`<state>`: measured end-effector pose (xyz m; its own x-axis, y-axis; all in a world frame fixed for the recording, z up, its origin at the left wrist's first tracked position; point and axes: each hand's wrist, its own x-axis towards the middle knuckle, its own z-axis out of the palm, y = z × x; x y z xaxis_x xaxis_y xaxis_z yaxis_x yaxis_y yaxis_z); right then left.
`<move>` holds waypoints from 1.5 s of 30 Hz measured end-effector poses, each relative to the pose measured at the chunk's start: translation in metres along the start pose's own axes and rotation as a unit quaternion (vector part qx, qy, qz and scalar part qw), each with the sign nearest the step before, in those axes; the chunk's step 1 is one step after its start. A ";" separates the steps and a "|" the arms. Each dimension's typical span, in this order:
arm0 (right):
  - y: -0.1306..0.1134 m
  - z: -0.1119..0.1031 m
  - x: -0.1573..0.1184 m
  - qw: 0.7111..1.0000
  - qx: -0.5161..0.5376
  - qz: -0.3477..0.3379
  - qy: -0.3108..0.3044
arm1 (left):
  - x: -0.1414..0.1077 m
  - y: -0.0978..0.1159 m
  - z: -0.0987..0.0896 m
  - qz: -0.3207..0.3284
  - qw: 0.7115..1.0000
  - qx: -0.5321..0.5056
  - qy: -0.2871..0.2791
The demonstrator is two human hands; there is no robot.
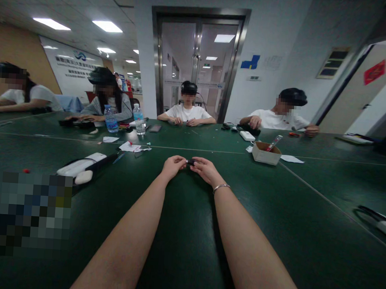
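Pinching a small dark piece (190, 162) end to end, left hand (174, 166) on its pale tip, right hand (206, 170) on the other, out over the table (187, 232): probably light and stiff, maybe slick, so a gentle hold at both ends should do, fragility unclear.

Over the green worktop (186, 241), the left hand (173, 166) and right hand (207, 170) hold a small black object (190, 162) between their fingertips – its details are too small to make out. A silver bracelet (222, 188) (a thin one) circles the right wrist. Ahead to the right sits an open box (265, 156); to the left, two bottles (139, 121) stand upright near each other – and four people (186, 114) wearing dark headgear (189, 88) sit beyond.
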<state>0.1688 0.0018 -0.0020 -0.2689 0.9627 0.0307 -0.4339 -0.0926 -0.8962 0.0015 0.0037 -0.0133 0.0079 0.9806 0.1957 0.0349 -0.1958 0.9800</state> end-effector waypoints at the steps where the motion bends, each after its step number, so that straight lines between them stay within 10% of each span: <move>1: 0.000 0.000 0.000 1.000 -0.002 -0.001 0.001 | 0.000 0.001 0.001 -0.002 1.000 -0.004 0.003; 45: 0.005 -0.004 0.002 0.997 -0.016 -0.031 -0.065 | -0.002 0.008 0.002 -0.048 0.985 0.139 0.085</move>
<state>0.1699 0.0047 -0.0082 -0.3529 0.9249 0.1413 -0.4263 -0.0245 -0.9042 0.0037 0.0003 -0.0061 -0.1751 0.9762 0.1283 0.3000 -0.0712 0.9513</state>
